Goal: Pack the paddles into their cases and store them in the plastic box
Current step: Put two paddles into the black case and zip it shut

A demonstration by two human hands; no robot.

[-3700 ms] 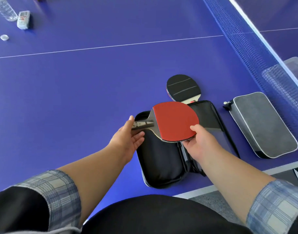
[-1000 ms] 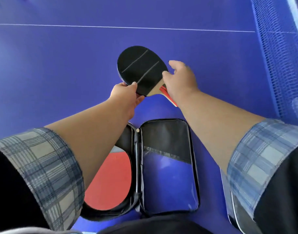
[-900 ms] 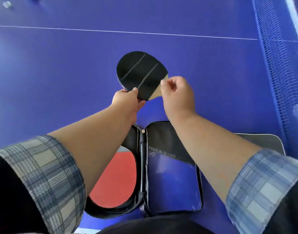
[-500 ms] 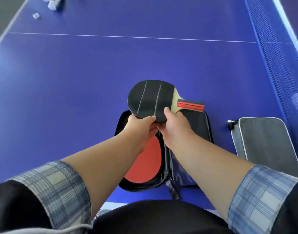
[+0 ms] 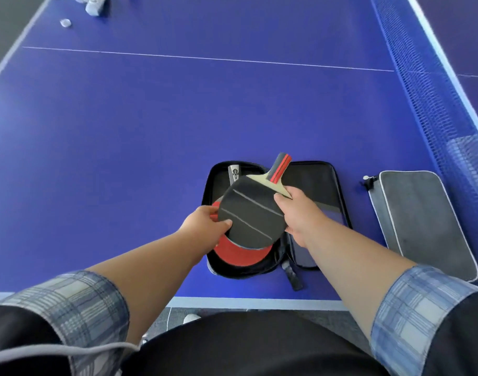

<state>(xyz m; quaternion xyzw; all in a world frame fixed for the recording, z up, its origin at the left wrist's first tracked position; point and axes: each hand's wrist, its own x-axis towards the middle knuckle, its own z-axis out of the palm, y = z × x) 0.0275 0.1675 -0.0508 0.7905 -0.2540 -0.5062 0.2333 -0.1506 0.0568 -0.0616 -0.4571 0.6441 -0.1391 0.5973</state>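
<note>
An open black paddle case (image 5: pixel 317 180) lies flat near the table's front edge. A red-faced paddle (image 5: pixel 239 256) rests in its left half, handle pointing away. Just above it I hold a black-faced paddle (image 5: pixel 250 215) with a red-striped handle pointing up and right. My left hand (image 5: pixel 205 225) grips the blade's left edge and my right hand (image 5: pixel 297 210) grips its right edge near the handle. A closed grey case (image 5: pixel 419 215) lies to the right. A clear plastic box (image 5: pixel 469 150) shows behind the net at the far right.
The blue net (image 5: pixel 433 85) runs along the right side. A small white device (image 5: pixel 92 8) and a bottle cap (image 5: pixel 65 23) lie at the far left corner. The table's front edge (image 5: pixel 232 302) is close to my body.
The black paddle has come down over the case's left half, above the red paddle, and its handle has swung from pointing right to pointing up and right. Both hands still grip it.
</note>
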